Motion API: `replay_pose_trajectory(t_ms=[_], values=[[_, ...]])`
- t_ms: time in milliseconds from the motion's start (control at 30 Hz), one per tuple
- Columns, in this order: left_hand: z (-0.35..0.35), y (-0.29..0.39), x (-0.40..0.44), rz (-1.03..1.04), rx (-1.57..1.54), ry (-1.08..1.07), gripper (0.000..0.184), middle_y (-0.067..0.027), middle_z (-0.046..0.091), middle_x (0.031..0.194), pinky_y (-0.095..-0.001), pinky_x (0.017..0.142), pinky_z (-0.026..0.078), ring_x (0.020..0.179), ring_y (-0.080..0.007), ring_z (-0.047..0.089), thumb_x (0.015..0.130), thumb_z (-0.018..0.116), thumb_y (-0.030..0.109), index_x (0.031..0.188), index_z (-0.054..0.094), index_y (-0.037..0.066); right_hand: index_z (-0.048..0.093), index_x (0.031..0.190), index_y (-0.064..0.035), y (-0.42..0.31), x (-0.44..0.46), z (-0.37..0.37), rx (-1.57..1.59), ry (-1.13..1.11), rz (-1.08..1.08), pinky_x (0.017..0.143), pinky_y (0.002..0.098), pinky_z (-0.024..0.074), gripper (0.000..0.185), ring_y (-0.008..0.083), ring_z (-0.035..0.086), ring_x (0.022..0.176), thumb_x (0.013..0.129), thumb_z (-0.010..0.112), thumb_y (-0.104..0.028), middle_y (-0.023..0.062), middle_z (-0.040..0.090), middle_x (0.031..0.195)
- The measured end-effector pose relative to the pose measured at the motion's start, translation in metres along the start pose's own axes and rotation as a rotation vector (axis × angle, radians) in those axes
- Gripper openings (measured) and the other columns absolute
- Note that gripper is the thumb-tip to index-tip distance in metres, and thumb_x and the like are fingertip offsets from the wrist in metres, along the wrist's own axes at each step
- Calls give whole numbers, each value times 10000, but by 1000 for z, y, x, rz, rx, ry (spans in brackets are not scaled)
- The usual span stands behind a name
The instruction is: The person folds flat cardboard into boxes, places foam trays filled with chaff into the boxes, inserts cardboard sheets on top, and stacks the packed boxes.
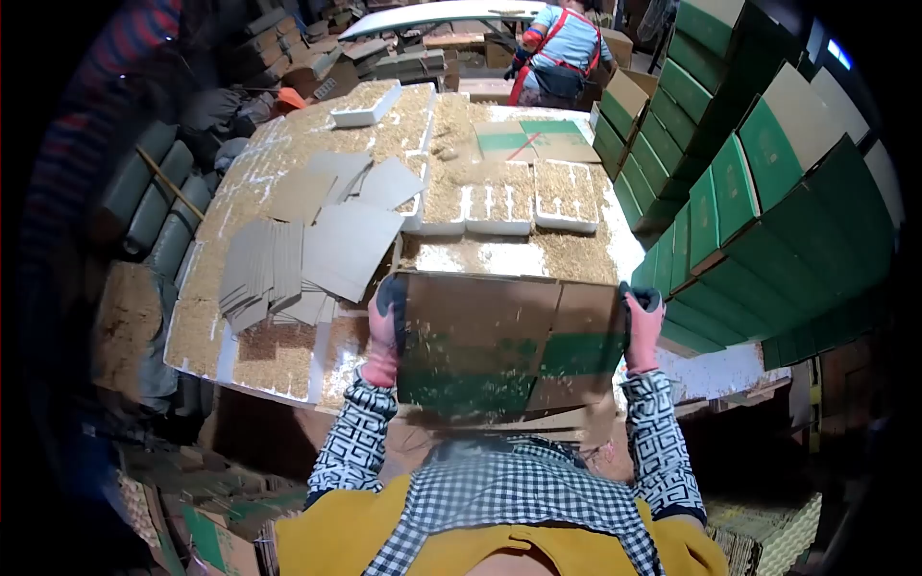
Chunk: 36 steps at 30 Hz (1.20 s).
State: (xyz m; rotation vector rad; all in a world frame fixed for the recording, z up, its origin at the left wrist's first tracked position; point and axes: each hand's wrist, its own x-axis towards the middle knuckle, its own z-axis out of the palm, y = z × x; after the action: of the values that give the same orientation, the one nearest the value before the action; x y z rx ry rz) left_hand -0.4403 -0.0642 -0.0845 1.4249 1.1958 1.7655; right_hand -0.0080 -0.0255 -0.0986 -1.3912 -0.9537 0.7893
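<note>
A brown cardboard box (471, 331) with a green band is between my hands, in front of my checked apron. My left hand (382, 331), in a pink glove with dark fingers, grips its left edge. At the opposite edge my right hand (642, 326), gloved the same way, is closed around the cardboard. Pale flecks show against the box face, and its lower part is smeared by motion. Beyond it are white foam trays (497, 227) holding straw-coloured loose material. Left of the box lie overlapping grey cardboard sheets (353, 247).
Tall stacks of green cartons (715, 206) stand close on the right. A flattened green-and-brown carton (538, 141) and another white foam tray (367, 108) lie farther back on the table. Behind them a person (562, 53) stands. Grey bundles (173, 206) line the left side.
</note>
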Motion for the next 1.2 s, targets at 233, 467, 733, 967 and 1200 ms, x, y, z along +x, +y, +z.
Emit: replay_pose_trajectory(t_ms=[233,467,733,967,1200], values=[[23,32,-12,-152,-147,112,232,-10,642,862,-245,718,471,764,-94,568,960,566,211,918,646,-2,490,845,-56,-31,-26,14,306,155,-16,638,220,396,205,77,435,671,820,690,-19,-16,484,755],[57,105,-46,19,108,-488,481,-160,619,1177,-367,963,466,1119,-268,585,763,761,300,1110,624,-4,373,1361,-32,-77,-57,15,137,-348,-448,990,375,372,745,241,439,1145,718,734,-140,139,447,1269],[66,142,-70,-422,125,-839,551,-113,632,1172,-371,1001,429,1147,-253,569,755,741,321,1203,589,38,435,1357,-106,-72,-49,66,-1018,-615,-795,1000,543,313,865,433,340,1219,639,790,-432,156,401,1336],[7,74,-130,-725,188,-231,739,-129,509,1313,-321,1032,370,1220,-205,468,768,765,345,1338,444,2,466,1376,-176,-53,-73,-15,-359,-1469,-772,1114,538,240,746,420,354,1298,693,742,-291,177,425,1391],[-26,44,-192,-917,-759,-130,675,-77,429,1428,-318,1121,257,1314,-157,378,989,334,521,1443,334,21,619,1207,-216,-79,-37,-14,-523,-1419,-1004,1081,530,282,745,416,366,1289,518,854,-376,167,424,1393]])
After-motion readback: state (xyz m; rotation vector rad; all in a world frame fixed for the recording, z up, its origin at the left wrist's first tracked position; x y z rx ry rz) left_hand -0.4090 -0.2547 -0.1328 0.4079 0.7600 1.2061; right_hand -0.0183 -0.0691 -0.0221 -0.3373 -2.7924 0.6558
